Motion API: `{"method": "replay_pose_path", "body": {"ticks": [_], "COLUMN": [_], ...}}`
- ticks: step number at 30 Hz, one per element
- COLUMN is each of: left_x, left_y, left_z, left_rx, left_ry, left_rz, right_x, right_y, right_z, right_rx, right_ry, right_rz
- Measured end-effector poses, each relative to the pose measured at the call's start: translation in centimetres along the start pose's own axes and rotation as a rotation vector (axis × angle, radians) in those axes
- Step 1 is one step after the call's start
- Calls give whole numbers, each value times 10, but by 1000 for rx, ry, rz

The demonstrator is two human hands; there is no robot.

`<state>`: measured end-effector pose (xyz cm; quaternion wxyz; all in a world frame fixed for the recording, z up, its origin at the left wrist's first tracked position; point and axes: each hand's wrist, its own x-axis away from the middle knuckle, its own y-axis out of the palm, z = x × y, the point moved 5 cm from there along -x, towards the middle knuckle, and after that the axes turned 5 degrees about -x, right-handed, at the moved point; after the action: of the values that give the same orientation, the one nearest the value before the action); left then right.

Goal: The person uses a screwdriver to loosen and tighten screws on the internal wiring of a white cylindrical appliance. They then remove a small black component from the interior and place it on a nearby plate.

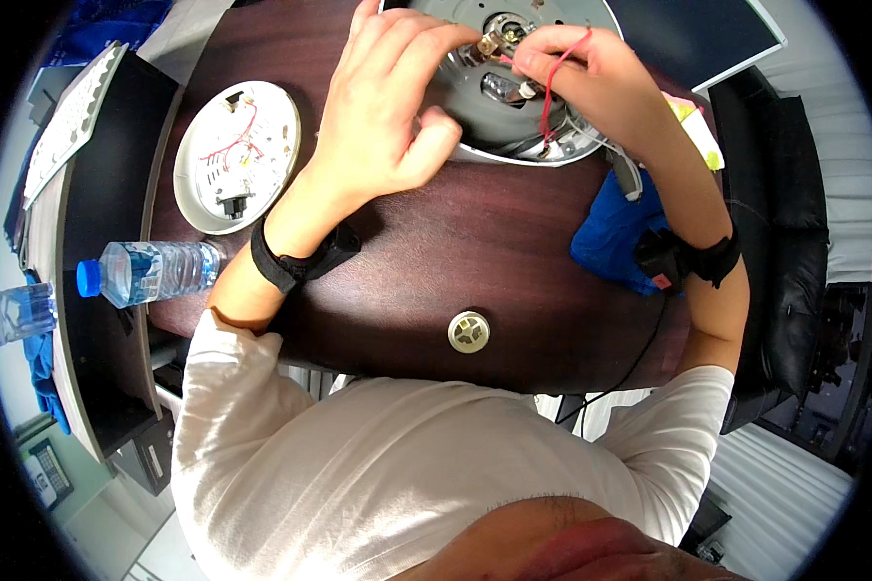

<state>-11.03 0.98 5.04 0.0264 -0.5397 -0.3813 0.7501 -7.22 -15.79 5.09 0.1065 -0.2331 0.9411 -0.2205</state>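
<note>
At the far side of the table lies a round grey appliance housing (436,102), its inside facing up, with metal parts and wires in it. My right hand (591,73) is over the housing, thumb and fingertips pinched on a red wire (549,97) that loops past the fingers. My left hand (383,107) reaches across the housing's left edge. Its index fingertip touches a small brass-coloured part (489,45) near the middle, and the thumb stands apart. White wires (596,136) hang over the housing's near right rim, ending by a grey connector (630,179).
A round white cover (189,184) with red wires and a black socket lies left. Nearby is a water bottle (160,271) with a blue cap. A small round disc (469,332) sits near the front edge. Blue cloth (601,232) lies beneath my right forearm; a screen (693,39) stands far right.
</note>
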Motion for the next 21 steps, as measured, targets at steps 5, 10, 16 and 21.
{"method": "replay_pose_path", "body": {"ticks": [5, 10, 16, 21], "left_x": [1, 0, 0, -1], "left_y": [1, 1, 2, 2], "left_z": [-2, 0, 1, 1], "left_rx": [-11, -48, -82, -86], "left_ry": [-3, -5, 17, 23], "left_rz": [10, -16, -38, -39], "right_x": [-2, -5, -6, -6], "right_y": [-3, -2, 1, 1], "right_z": [0, 11, 16, 10], "right_rx": [-1, 10, 23, 104], "right_ry": [-67, -54, 22, 8], "right_rz": [2, 37, 66, 24]}}
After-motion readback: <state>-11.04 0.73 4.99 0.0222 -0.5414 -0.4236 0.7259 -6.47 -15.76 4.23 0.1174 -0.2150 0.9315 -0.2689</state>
